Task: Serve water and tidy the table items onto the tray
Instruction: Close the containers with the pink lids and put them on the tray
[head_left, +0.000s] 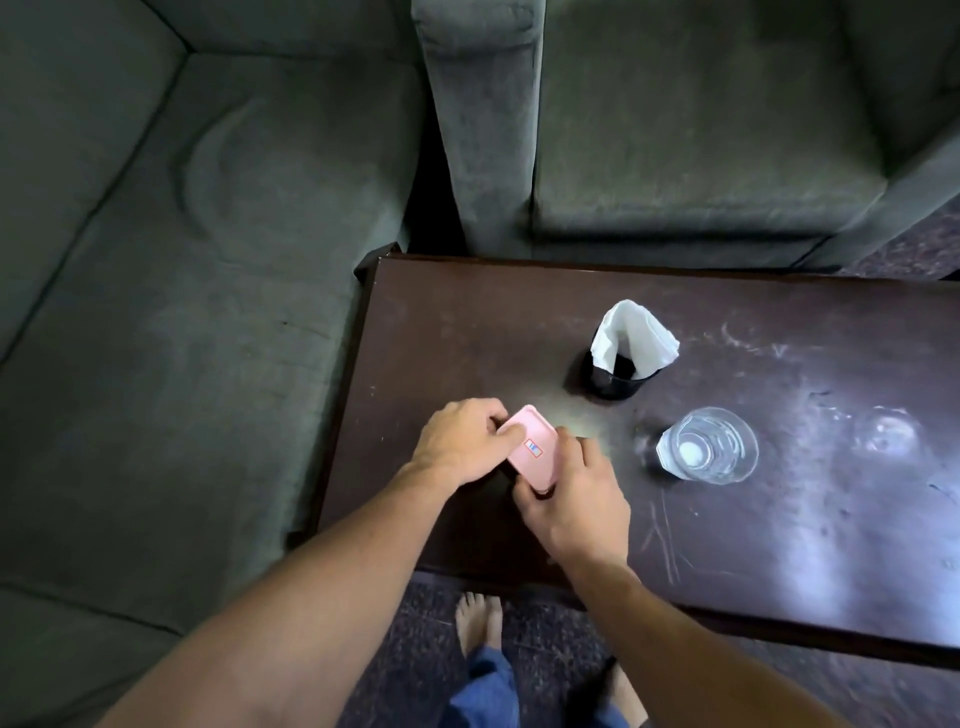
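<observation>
Left hand (462, 441) and right hand (569, 506) both grasping a pink box (530, 449) held tilted at the dark table (779, 545) left end, clear glass (707, 444) near right, black napkin holder (615, 374) beyond, grey sofa (182, 260) behind.

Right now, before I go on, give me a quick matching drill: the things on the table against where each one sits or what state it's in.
Things:
1. pink box
2. glass
3. napkin
4. black cup

States:
A. stands alone, clear, right of the hands
B. white, sticking up out of a holder
C. held between both hands
D. holds the white paper, behind the glass

Pairs: 1-C, 2-A, 3-B, 4-D
</observation>
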